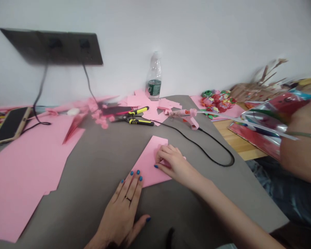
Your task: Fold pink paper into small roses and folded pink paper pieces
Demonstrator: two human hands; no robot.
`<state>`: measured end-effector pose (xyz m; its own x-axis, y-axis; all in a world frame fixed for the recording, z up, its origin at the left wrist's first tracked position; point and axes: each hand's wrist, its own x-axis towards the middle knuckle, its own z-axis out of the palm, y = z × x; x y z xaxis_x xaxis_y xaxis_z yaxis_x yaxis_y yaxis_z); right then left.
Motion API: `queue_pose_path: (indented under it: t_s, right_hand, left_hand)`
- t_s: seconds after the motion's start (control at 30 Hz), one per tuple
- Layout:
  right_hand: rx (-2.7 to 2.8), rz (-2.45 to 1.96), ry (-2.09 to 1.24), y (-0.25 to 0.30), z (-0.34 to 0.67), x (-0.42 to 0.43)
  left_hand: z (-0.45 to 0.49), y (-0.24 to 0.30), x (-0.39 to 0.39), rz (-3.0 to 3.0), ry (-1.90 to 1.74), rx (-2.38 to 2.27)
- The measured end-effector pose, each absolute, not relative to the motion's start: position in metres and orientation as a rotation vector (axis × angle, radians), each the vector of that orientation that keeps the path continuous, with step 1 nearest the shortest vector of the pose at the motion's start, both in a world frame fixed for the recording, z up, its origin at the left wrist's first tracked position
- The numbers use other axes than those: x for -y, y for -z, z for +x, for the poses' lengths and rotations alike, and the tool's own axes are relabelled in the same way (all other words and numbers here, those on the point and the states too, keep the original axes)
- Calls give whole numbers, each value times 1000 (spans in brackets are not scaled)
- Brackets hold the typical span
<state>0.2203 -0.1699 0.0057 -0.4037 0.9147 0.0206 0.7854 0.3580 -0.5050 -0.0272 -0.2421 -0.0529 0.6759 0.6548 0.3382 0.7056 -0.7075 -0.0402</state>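
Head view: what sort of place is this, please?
Probably a paper-craft workspace: a pink hot glue gun, yellow-handled cutters and pink paper lie on a grey-topped table.

Pink paper sheet matt; grey mat smooth; tabletop varnished wood.

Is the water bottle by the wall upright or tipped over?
Upright: the clear plastic bottle stands neck up by the wall, behind pink paper scraps.

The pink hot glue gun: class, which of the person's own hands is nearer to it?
Right. The right hand lies on the pink paper, below the hot glue gun, not touching it; the left hand rests farther away on the grey mat.
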Motion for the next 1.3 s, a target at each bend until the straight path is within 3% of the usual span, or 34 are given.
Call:
queue_pose_path:
  t_s: [0.23, 0.47, 0.77, 1.3]
  right_hand:
    - [2279, -1537, -567, -3, 221, 169]
    - [2308, -1494, -36, 23, 199, 198]
    - [2384, -1675, -20, 34, 153, 193]
    - [2052, -1930, 438, 46, 250, 196]
  left_hand:
    - [-26, 50, 241, -2729, 435, 1107]
    - [-24, 46, 242, -2718, 379, 1102]
    - [-23, 46, 244, -2707, 392, 1092]
    - [-24, 46, 243, -2721, 395, 1118]
